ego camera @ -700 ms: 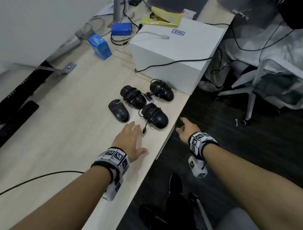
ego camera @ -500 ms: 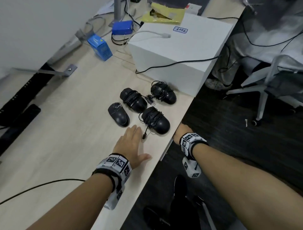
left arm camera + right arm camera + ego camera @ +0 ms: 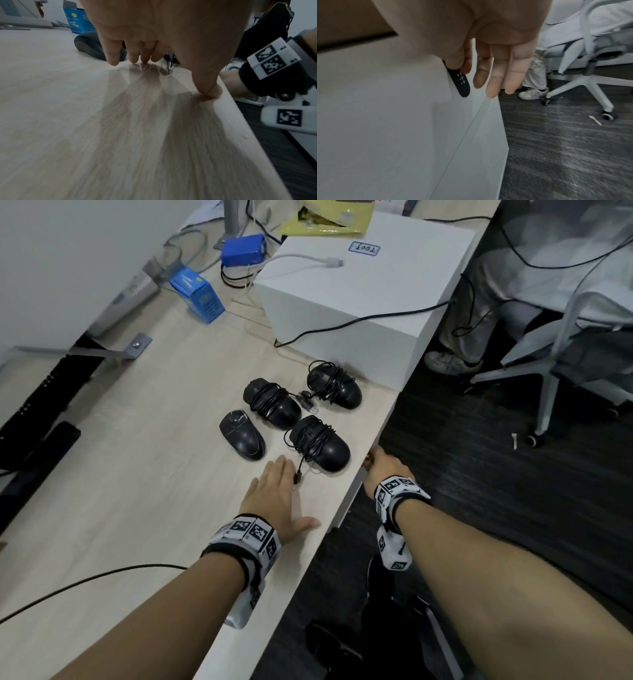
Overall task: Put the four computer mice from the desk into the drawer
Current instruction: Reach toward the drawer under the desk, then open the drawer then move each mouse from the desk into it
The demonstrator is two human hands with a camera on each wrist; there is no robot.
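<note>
Your left hand (image 3: 277, 496) lies flat, fingers straight, on the pale wood-grain worktop (image 3: 137, 474), just before four black computer mice (image 3: 270, 404) whose long axes run diagonally. Below the worktop's edge, your right hand (image 3: 383, 470) pinches a black oval tab (image 3: 461, 83) on the white drawer front (image 3: 393, 121).

Four glossy black plastic computer mice (image 3: 318, 443) lie on the pale wood-grain counter (image 3: 137, 474). Behind them stand a plain white rectangular box (image 3: 359, 302) and a bright blue cardboard carton (image 3: 198, 294). The wristbands (image 3: 246, 537) carry black-and-white square code patterns. The floor (image 3: 479, 457) is dark charcoal, finely streaked.
</note>
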